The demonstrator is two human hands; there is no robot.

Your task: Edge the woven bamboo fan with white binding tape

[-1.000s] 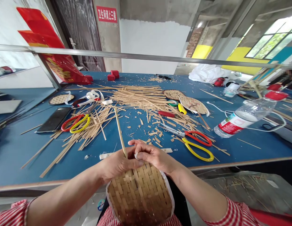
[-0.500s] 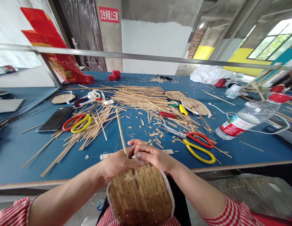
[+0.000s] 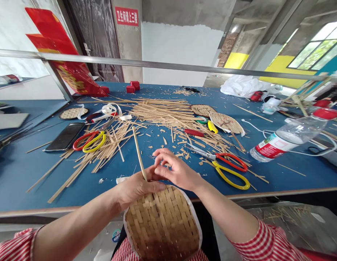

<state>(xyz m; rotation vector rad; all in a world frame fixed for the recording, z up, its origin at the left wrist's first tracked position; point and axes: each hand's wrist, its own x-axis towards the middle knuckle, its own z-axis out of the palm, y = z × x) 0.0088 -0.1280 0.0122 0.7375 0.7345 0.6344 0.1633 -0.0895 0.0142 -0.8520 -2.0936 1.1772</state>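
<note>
A woven bamboo fan point(image 3: 164, 221) with white tape along its edge rests against my lap, its thin handle stick point(image 3: 138, 152) pointing up and away. My left hand point(image 3: 139, 186) grips the fan at its top edge near the base of the stick, thumb lying on the weave. Just above that edge, my right hand point(image 3: 175, 168) is raised with its fingers curved and apart, close to the left fingertips. Nothing shows clearly in it. A white strip point(image 3: 121, 179) lies on the table, partly hidden behind my left hand.
Bamboo strips point(image 3: 160, 108) are spread over the blue table point(image 3: 83, 185). Red-and-yellow scissors point(image 3: 230, 170) lie at right, another pair point(image 3: 93, 140) at left beside a phone point(image 3: 66, 136). A plastic bottle point(image 3: 282, 143) leans at right. Two finished woven pieces point(image 3: 226, 123) lie farther back.
My right hand has lifted off the fan's top edge, and its fingers have moved up and spread. The left hand keeps its hold on the fan.
</note>
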